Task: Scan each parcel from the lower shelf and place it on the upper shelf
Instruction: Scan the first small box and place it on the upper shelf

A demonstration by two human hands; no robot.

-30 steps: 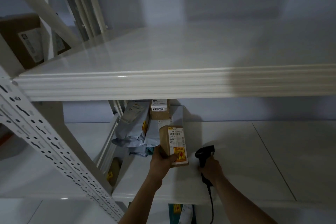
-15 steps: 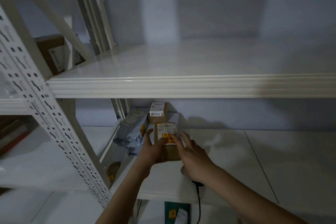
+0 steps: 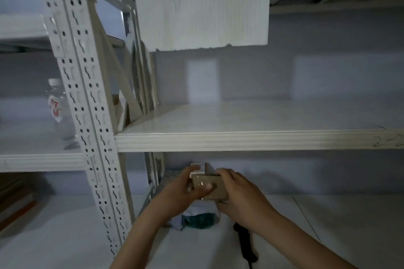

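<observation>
Lifting comes next, by my judgement. At 9 o'clock a water bottle (image 3: 57,111) stands behind the rack post (image 3: 87,102). Left hand (image 3: 185,190) and right hand (image 3: 238,194) hold the brown box (image 3: 215,188) between them, fingers (image 3: 206,186) wrapped on its sides, below the upper shelf (image 3: 251,141). Raise it level, clear the shelf lip, set it well back. At 5 o'clock the scanner (image 3: 246,244) lies on the lower shelf (image 3: 349,225).
</observation>
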